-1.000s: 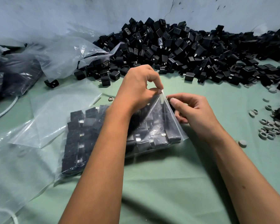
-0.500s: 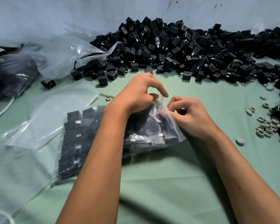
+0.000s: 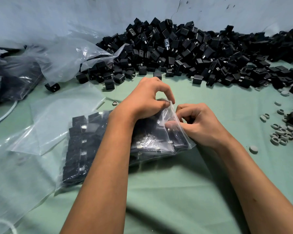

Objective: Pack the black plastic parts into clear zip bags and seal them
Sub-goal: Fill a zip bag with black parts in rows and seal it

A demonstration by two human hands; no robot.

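Note:
A clear zip bag (image 3: 161, 142) full of black plastic parts (image 3: 81, 142) lies on the green cloth at the centre, its mouth to the right. My left hand (image 3: 145, 100) pinches the far end of the bag's mouth between thumb and fingers. My right hand (image 3: 198, 122) pinches the near part of the same edge, its thumb lying behind the clear film. A big heap of loose black plastic parts (image 3: 184, 51) runs along the back wall.
Empty clear bags (image 3: 61, 115) lie spread to the left, with a larger crumpled bag (image 3: 69, 56) behind them. Dark filled bags (image 3: 10, 78) sit at far left. Small grey rings (image 3: 281, 132) are scattered at the right. The green cloth (image 3: 176, 191) covers the table.
Both hands have shifted along the bag's mouth; my right thumb now presses behind the film and my left fingers have come down onto the edge's far end.

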